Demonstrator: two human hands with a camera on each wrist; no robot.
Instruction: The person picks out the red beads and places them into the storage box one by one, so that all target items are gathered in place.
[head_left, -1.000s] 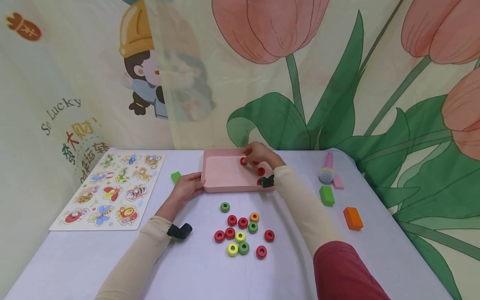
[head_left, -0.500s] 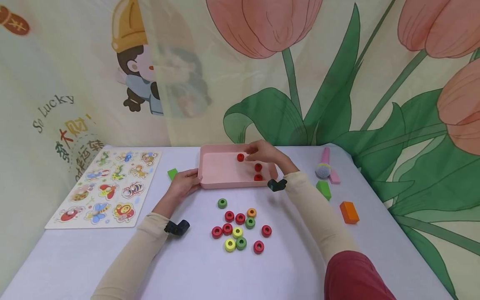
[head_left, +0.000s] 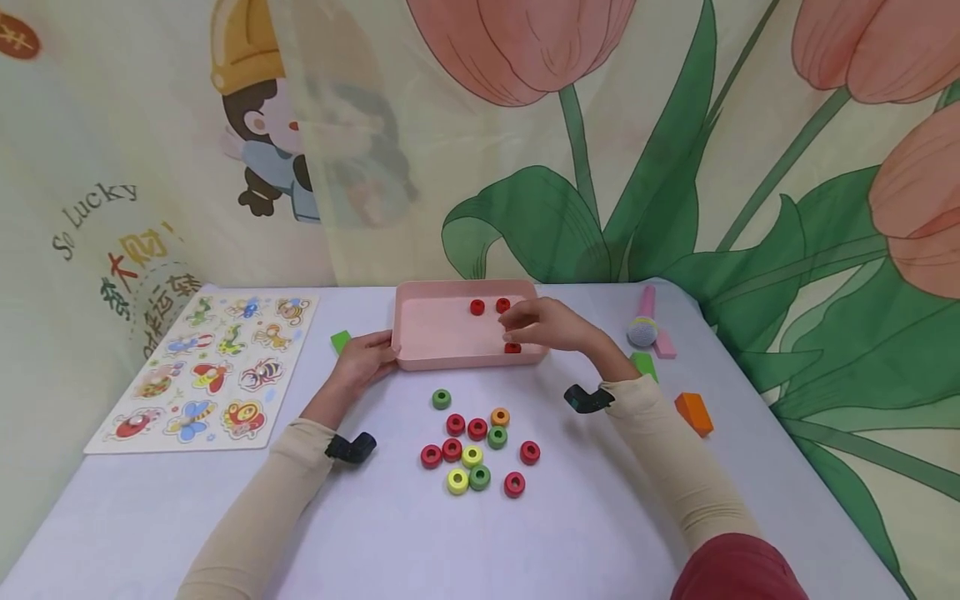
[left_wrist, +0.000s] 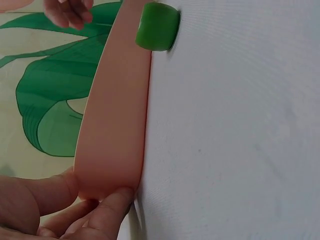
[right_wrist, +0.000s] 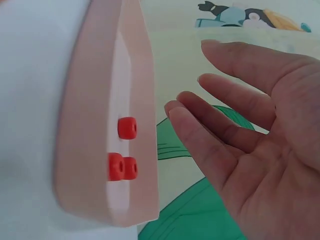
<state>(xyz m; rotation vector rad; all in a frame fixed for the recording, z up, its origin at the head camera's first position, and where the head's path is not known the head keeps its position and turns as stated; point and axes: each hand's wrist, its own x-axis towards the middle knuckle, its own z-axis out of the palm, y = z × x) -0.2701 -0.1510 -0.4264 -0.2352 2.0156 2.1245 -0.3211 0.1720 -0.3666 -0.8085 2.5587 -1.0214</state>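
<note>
My left hand [head_left: 365,360] grips the left end of the pink tray [head_left: 435,364]; in the left wrist view the thumb and fingers pinch its corner. Over the tray's right part, my right hand [head_left: 552,323] hovers with loosely bent fingers apart and nothing between them. Three red beads show in the tray: two near its back wall, one of them a red bead [head_left: 477,307], and another red bead [head_left: 512,348] by the front wall. Part of the tray's right side is hidden under the right hand. The right wrist view shows red beads [right_wrist: 127,128] inside the tray.
Loose red, green, yellow and orange beads lie before the tray, among them a green bead [head_left: 441,399]. An insect puzzle board [head_left: 210,375] lies left. On the right are a toy microphone [head_left: 643,321], a pink block [head_left: 664,344], a green block [head_left: 643,364] and an orange block [head_left: 693,414].
My right hand has drawn back from the tray's rear toward the right and front, uncovering a red bead near the back wall. The left hand keeps its grip on the tray.
</note>
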